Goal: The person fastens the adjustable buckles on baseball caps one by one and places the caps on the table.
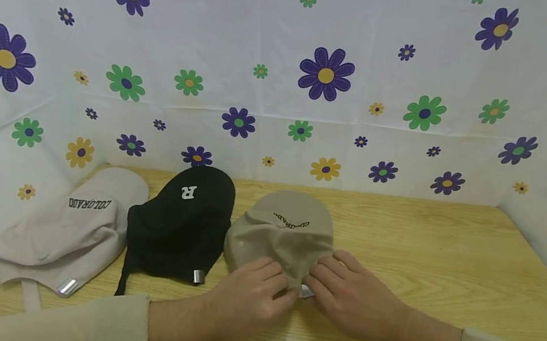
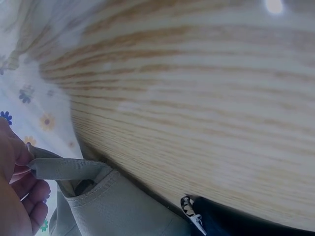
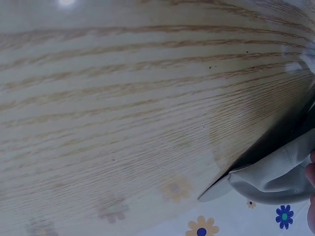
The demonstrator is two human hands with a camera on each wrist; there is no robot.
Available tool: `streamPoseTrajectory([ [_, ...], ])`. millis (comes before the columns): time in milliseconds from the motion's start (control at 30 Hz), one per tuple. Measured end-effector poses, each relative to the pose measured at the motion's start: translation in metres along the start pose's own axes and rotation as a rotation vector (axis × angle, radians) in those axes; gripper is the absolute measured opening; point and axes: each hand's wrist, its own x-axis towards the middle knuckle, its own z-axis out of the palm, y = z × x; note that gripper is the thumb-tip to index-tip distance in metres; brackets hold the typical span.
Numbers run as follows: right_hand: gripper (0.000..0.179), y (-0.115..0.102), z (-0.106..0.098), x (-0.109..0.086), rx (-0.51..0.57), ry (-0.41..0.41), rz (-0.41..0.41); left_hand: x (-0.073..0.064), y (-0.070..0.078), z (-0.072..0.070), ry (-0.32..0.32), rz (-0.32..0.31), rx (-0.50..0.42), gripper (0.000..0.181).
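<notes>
A khaki baseball cap point(image 1: 294, 210) with COLORADO lettering lies on the table in front of me, its brim toward the back wall. My left hand point(image 1: 258, 296) pinches the end of its adjusting strap point(image 2: 69, 168), as the left wrist view shows. On the other side of the back opening, my right hand point(image 1: 350, 296) grips the cap's rear edge beside a silver buckle point(image 1: 307, 292). The right wrist view catches only fingertips point(image 3: 311, 184) at the fabric, so most of that grip is hidden.
To the left lie a black cap point(image 1: 179, 227) with a white R and a pale COLORADO cap point(image 1: 77, 226), its strap hanging down. The wooden table point(image 1: 438, 247) extends to the right. A flower-printed cloth point(image 1: 270, 33) hangs behind and along the sides.
</notes>
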Motion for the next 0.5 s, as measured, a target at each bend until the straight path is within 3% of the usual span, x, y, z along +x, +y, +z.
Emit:
streamPoseTrajectory([
  [500, 0.038, -0.0038, -0.0031, 0.0017, 0.034, -0.010, 0.016, 0.0029, -0.0003, 0.0022, 0.072, 0.050, 0.005, 0.018],
])
